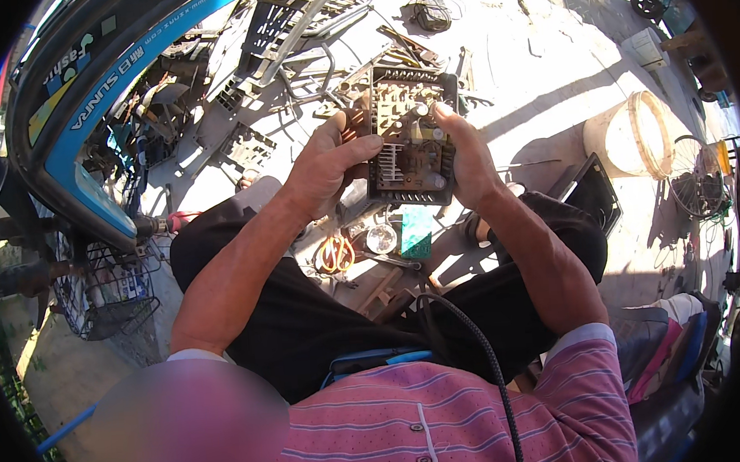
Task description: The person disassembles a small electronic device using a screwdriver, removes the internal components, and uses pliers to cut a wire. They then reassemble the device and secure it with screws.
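Both hands hold up a black rectangular circuit board [409, 140] with a finned heat sink and round capacitors on its face. My left hand [325, 167] grips its left edge, the thumb laid across the front. My right hand [463, 153] clasps the right edge, fingers curled over the top corner. The board hangs above my knees in black trousers, tilted toward me. On the ground below it lie orange-handled scissors [335, 253], a small round shiny part [381, 238] and a green circuit board [417, 232].
A blue and black vehicle frame [99, 95] with a wire basket [107, 289] stands at the left. Metal scrap and frames [291, 41] cover the ground ahead. A pale bucket [631, 134], a black tray [592, 192] and a bicycle wheel [693, 177] sit at the right.
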{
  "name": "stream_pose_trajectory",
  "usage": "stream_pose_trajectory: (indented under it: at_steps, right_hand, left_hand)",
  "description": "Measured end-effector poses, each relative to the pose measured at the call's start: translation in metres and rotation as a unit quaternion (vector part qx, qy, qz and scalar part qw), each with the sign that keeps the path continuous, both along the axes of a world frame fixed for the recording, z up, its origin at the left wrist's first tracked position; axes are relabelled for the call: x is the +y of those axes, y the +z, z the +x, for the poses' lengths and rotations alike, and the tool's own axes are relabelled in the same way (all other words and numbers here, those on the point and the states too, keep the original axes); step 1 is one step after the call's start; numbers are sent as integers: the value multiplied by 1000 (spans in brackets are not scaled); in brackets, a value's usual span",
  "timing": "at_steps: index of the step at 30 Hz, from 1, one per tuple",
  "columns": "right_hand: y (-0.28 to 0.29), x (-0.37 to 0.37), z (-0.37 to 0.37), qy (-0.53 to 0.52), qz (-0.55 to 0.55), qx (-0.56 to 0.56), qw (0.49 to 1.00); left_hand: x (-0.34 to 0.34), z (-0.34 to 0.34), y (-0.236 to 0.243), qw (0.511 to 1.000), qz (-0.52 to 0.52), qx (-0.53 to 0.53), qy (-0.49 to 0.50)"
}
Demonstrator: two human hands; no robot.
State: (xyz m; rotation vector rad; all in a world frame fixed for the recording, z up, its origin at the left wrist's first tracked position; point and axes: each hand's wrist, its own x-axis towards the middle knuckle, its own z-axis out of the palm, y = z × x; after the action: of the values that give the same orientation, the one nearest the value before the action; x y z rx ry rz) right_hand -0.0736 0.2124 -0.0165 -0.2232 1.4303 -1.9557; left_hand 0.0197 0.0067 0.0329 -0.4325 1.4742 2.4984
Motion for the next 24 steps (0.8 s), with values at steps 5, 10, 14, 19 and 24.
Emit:
stream_pose_trajectory:
  at_steps: [5, 10, 14, 19, 24]
  right_hand:
    - [-7, -4, 4, -18, 6, 23, 1000]
    - [-22, -4, 5, -28, 3, 47, 999]
    - [1, -6, 6, 3, -18, -7, 1000]
    - [-7, -7, 1, -32, -17, 27, 999]
    - [13, -10, 7, -46, -18, -11, 999]
  left_hand:
    - [-3, 1, -5, 1000, -18, 3, 12]
    - [-6, 2, -11, 1000, -10, 10, 9]
    - [-5, 4, -8, 1000, -25, 15, 1]
    - [-5, 1, -7, 997, -58, 44, -16]
    - [-1, 4, -3, 987, -142, 61, -45]
